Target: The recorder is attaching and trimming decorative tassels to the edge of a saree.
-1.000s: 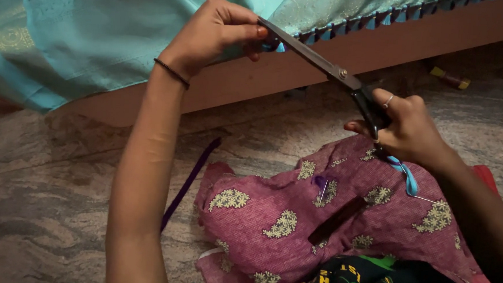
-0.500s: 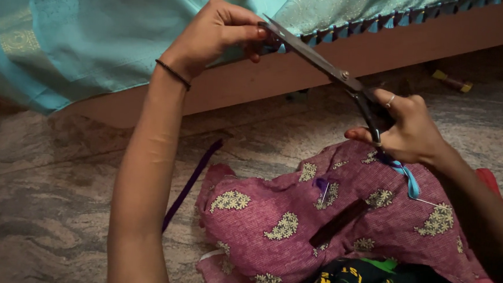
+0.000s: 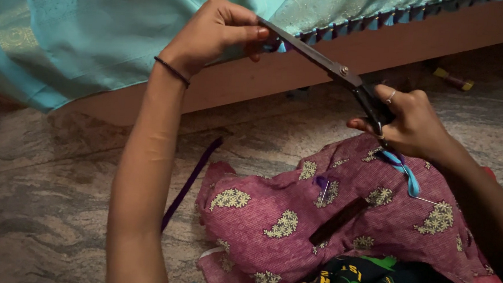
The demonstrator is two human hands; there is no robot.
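My left hand [image 3: 214,33] pinches the lower edge of a turquoise cloth [image 3: 96,30] that hangs over a wooden ledge [image 3: 301,69]; the edge carries a purple fringe [image 3: 378,22]. My right hand [image 3: 410,124] grips the dark handles of long metal scissors [image 3: 324,59]. Their blades reach up and left to the cloth edge right beside my left fingers. A light blue ribbon [image 3: 407,172] dangles from the scissor handles.
A pink floral cloth [image 3: 339,221] lies over my lap, with a needle stuck in it [image 3: 323,191]. A purple strip [image 3: 189,181] rests on the stone floor [image 3: 42,193]. A small yellow-ended object [image 3: 452,80] lies on the floor at the right.
The scissors and my right hand have shifted very slightly; my left hand keeps its pinch on the cloth edge.
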